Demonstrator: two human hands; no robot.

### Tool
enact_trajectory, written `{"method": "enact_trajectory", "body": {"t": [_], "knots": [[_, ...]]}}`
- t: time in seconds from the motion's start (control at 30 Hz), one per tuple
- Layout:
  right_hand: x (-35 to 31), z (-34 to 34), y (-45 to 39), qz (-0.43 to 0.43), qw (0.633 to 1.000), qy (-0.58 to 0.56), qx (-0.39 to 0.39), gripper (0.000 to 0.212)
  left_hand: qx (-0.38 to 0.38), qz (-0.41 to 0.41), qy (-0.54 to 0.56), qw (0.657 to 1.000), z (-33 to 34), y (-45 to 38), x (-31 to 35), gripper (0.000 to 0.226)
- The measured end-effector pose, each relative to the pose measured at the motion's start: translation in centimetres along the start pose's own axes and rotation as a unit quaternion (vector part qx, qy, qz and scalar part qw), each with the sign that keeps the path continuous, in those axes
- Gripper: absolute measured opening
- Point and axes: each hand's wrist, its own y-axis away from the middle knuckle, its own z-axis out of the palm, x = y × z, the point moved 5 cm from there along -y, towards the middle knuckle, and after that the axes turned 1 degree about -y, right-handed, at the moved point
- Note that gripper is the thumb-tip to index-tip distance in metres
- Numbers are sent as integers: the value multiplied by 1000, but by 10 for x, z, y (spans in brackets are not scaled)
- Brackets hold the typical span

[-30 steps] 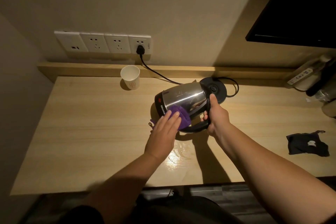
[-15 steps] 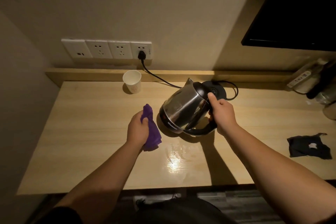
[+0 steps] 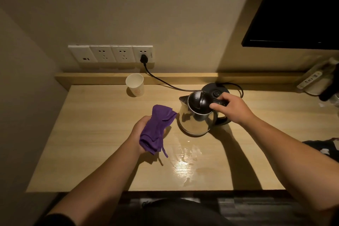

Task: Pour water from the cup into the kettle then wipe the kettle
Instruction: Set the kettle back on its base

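Observation:
A steel kettle (image 3: 194, 121) with a black lid stands upright on the wooden desk (image 3: 91, 134), just in front of its black base (image 3: 215, 88). My right hand (image 3: 233, 108) grips the kettle's black handle from the right. My left hand (image 3: 141, 132) holds a bunched purple cloth (image 3: 157, 128) left of the kettle, a little apart from it. A white paper cup (image 3: 134, 84) stands upright at the back of the desk, far from both hands.
A wet, shiny patch (image 3: 185, 159) lies on the desk in front of the kettle. The base's black cord (image 3: 161, 80) runs to a wall socket (image 3: 143, 54). A dark cloth (image 3: 324, 147) lies at the right edge. Bottles and clutter crowd the far right corner.
The kettle has gone from lying tilted on its side to standing upright. My left hand came off the kettle with the cloth and moved left and down.

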Motion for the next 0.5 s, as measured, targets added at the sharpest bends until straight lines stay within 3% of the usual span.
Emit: {"method": "enact_trajectory", "body": {"t": [0.17, 0.23, 0.3, 0.4, 0.43, 0.5], "knots": [[10, -10, -8, -10, 1000, 3, 0, 25, -84, -30, -41, 995, -1, 10, -1, 66], [12, -14, -11, 4, 1000, 9, -1, 29, -124, -36, -77, 989, -4, 17, 0, 65], [8, -19, -9, -7, 994, 104, 20, 42, -177, -27, -131, 975, -3, 28, 2, 60], [-38, -13, 11, -103, 968, 211, 83, 56, -210, 12, -221, 952, -4, 42, 12, 61], [-64, -3, 21, -140, 968, 195, 65, 56, -217, 16, -241, 946, -5, 46, 15, 61], [-116, 31, 43, -204, 965, 156, -54, 57, -246, 15, -279, 928, -2, 56, 20, 58]]}}
